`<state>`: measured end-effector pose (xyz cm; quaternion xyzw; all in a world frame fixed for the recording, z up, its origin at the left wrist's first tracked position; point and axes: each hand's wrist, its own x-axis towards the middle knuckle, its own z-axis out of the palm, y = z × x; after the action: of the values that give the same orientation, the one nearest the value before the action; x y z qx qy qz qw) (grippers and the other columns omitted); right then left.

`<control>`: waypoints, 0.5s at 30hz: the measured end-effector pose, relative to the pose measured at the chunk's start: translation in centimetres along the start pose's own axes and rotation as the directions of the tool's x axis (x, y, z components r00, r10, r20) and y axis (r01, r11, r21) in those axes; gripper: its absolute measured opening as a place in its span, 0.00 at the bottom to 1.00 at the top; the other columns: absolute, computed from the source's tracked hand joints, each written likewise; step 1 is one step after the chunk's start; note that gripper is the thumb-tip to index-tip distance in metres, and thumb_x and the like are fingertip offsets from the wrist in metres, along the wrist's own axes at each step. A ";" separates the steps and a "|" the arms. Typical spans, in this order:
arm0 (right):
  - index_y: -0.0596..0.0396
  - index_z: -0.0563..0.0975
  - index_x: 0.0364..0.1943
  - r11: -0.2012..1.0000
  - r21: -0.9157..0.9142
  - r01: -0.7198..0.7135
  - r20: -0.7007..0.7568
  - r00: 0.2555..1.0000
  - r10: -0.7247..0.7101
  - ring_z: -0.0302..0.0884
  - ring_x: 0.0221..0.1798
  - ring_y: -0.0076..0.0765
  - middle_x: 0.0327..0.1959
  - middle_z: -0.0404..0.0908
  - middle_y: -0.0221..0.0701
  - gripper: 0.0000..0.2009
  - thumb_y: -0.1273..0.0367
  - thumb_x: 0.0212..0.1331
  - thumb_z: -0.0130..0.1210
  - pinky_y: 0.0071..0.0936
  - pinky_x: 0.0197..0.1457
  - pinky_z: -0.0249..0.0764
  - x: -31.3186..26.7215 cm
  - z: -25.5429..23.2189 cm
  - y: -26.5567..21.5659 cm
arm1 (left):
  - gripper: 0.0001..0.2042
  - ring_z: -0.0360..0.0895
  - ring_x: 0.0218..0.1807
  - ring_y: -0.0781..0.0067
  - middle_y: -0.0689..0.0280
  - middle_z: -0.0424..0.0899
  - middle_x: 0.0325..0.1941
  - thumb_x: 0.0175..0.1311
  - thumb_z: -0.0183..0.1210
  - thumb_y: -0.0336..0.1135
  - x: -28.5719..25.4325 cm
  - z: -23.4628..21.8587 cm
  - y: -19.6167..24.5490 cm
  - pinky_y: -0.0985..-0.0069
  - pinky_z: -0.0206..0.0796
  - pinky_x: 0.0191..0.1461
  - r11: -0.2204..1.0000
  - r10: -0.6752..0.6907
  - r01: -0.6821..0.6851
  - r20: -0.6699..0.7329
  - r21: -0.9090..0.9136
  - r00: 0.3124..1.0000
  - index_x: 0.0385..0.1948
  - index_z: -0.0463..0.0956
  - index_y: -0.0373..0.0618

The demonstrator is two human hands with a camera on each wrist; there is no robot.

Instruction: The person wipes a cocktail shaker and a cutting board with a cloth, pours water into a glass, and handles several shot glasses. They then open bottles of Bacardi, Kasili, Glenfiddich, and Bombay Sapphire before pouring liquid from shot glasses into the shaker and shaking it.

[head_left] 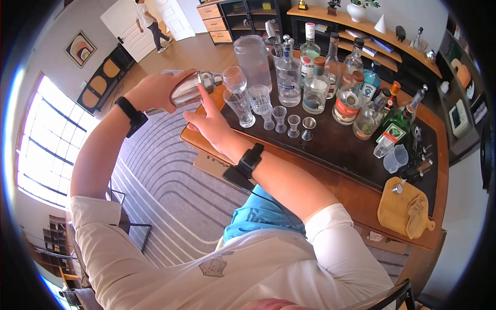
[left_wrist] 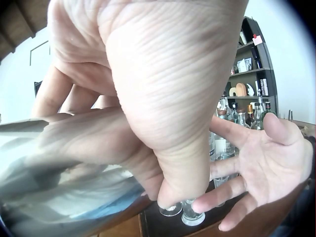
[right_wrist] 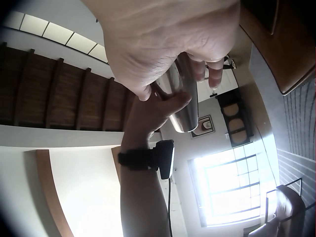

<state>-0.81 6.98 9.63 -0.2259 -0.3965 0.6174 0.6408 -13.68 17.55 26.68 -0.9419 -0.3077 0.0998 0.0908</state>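
My left hand (head_left: 155, 90) grips a shiny metal cocktail shaker (head_left: 185, 94), thumb on one side and fingers on the other. The shaker lies nearly sideways in the head view, its capped end (head_left: 211, 81) toward the glassware. Close by that end is my right hand (head_left: 216, 126), its fingers spread and extended; in the left wrist view its palm (left_wrist: 269, 165) faces the camera. From the right wrist, the shaker's body (right_wrist: 185, 111) shows beyond the right palm. A stemmed glass (head_left: 235, 80) and a tall clear glass (head_left: 240, 109) stand just past the cap.
Several liquor bottles (head_left: 343, 106) crowd the dark-topped table. In front of them stand small glasses (head_left: 279, 119) and a metal jigger (head_left: 308, 129). A large clear jug (head_left: 252, 59) is behind; a wooden board (head_left: 395, 212) lies at right. Another person (head_left: 150, 23) walks near the door.
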 end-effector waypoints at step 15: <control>0.38 0.43 0.87 0.998 -0.023 0.055 -0.050 0.997 -0.056 0.75 0.35 0.22 0.34 0.80 0.26 0.50 0.66 0.70 0.66 0.25 0.39 0.74 0.6 0.3 0.6 | 0.55 0.86 0.46 0.44 0.54 0.88 0.43 0.36 0.77 0.38 0.1 -0.5 -0.3 0.57 0.79 0.50 1.000 0.003 -0.004 0.011 0.025 1.000 0.78 0.62 0.65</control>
<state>-1.46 7.59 9.53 -0.2373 -0.3930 0.5889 0.6651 -13.59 17.80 27.22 -0.9406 -0.3053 0.1090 0.1008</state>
